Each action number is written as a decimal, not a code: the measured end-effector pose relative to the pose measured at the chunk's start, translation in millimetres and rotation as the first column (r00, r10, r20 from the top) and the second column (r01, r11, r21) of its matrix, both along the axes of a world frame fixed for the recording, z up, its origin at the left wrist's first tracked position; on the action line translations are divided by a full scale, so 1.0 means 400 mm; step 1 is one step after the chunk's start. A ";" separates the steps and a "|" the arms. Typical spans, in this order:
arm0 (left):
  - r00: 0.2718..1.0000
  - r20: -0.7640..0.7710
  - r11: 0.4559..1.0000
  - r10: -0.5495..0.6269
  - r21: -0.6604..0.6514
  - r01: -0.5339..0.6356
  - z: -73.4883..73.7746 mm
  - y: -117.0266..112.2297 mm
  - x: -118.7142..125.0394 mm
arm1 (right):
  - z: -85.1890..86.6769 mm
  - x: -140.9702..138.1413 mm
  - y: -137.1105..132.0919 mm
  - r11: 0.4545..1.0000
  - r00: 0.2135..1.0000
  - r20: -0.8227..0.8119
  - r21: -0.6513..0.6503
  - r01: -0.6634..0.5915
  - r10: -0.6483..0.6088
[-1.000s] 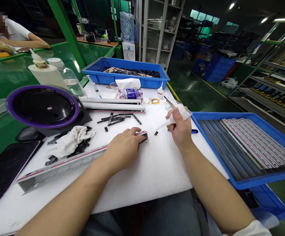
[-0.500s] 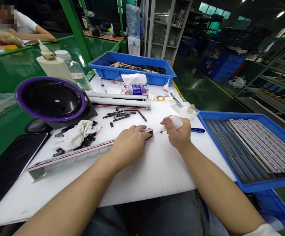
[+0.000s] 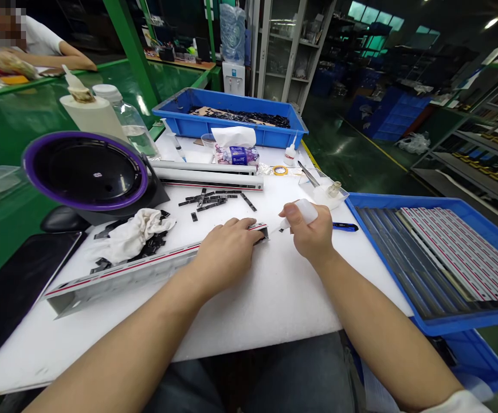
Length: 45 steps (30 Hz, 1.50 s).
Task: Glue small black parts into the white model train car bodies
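Channel (image 3: 145, 265), pale grey, red-striped, in left hand (image 3: 227, 252), white bottle (image 3: 307, 211) in right hand (image 3: 316, 234)

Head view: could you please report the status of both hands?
Left hand on striped rail. Right hand gripping white bottle, nozzle near rail's end. Small black piece beside nozzle.

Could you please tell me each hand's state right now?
Left hand: holding the long grey red-striped channel near one end.
Right hand: closed around a white squeeze bottle.
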State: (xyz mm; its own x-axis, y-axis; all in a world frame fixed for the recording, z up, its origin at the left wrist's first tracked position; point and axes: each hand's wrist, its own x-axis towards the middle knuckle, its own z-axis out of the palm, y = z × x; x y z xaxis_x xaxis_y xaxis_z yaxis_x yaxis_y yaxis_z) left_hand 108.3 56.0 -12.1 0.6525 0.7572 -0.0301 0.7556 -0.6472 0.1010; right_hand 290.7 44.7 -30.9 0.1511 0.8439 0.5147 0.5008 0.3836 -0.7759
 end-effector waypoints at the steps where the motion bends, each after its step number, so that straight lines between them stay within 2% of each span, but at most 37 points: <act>1: 1.000 -0.002 1.000 0.001 0.000 -0.001 0.000 0.000 0.000 | 0.000 0.000 0.001 1.000 1.000 -0.003 0.005 -0.002 0.002; 20: 1.000 -0.002 1.000 0.001 0.010 -0.001 -0.002 0.002 -0.001 | 0.006 0.000 0.007 1.000 1.000 -0.012 0.030 -0.010 0.010; 45: 1.000 -0.012 1.000 0.007 -0.003 -0.007 -0.004 0.003 0.001 | 0.005 0.009 0.008 1.000 0.999 -0.043 0.000 0.021 -0.021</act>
